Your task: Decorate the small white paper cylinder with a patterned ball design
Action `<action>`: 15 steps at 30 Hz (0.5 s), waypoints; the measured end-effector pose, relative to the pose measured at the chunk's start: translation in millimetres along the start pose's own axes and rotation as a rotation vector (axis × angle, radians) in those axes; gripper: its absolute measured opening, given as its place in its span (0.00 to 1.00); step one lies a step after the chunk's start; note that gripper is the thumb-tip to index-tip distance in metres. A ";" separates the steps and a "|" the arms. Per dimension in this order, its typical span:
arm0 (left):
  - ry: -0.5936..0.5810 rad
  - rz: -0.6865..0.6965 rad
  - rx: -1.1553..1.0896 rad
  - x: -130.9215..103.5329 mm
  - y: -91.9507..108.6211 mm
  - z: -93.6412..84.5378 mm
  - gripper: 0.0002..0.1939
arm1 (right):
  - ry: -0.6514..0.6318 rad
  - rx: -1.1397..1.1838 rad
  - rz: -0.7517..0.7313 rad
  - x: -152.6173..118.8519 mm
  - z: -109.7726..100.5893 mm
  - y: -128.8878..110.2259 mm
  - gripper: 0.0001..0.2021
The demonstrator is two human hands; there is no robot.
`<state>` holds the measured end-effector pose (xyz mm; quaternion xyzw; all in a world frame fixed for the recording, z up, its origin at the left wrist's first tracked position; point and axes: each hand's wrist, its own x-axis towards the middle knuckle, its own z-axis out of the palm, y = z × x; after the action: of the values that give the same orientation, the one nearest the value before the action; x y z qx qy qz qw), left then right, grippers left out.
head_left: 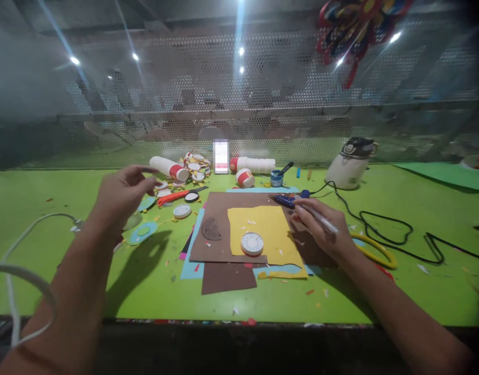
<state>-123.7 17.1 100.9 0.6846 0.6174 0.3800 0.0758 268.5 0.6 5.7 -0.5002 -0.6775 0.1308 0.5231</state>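
My right hand (pixel 333 232) grips a slim whitish pen-shaped tool (pixel 319 217), over the right side of the brown sheets (pixel 219 252). A dark blue hand tool (pixel 283 201) lies just beyond its fingertips. My left hand (pixel 122 190) is raised over the left side of the table, thumb and fingers apart, with nothing seen in it. On the yellow sheet (pixel 263 221) rests a round white disc with a speckled top (pixel 252 244). A second white disc (pixel 182 211), a dark-rimmed disc (pixel 191 197) and red-orange scissors (pixel 172 198) lie to the right of my left hand.
Paper cups lie stacked at the back left (pixel 165 166) and back centre (pixel 259 165), beside a blue jar (pixel 277 178). A white kettle-like container (pixel 349 164) stands back right. A black cable (pixel 388 242) snakes across the right; a white cable (pixel 13 297) hangs left. Scraps litter the green table (pixel 146 297).
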 end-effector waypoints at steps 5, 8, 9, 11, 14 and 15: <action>-0.419 0.102 0.140 -16.7 -2.6 46.7 0.34 | -0.026 -0.016 -0.036 -0.8 2.9 -4.6 0.11; -0.531 0.156 0.241 -16.7 -1.6 74.9 0.37 | -0.065 -0.029 -0.056 -2.5 5.7 -9.5 0.10; -0.558 0.165 0.269 -16.1 -1.4 81.1 0.37 | -0.082 -0.031 -0.060 -3.1 6.6 -11.1 0.10; -0.603 0.169 0.315 -15.3 -1.9 89.5 0.39 | -0.108 -0.037 -0.069 -4.1 8.5 -13.3 0.09; -0.638 0.165 0.349 -13.3 -4.3 95.5 0.41 | -0.138 -0.047 -0.084 -5.2 11.2 -12.5 0.09; -0.646 0.162 0.351 -11.9 -5.3 96.6 0.42 | -0.150 -0.049 -0.090 -5.7 12.3 -11.1 0.09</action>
<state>-68.0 42.9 25.2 0.8185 0.5611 0.0376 0.1178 251.9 -4.9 5.1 -0.4708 -0.7395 0.1277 0.4639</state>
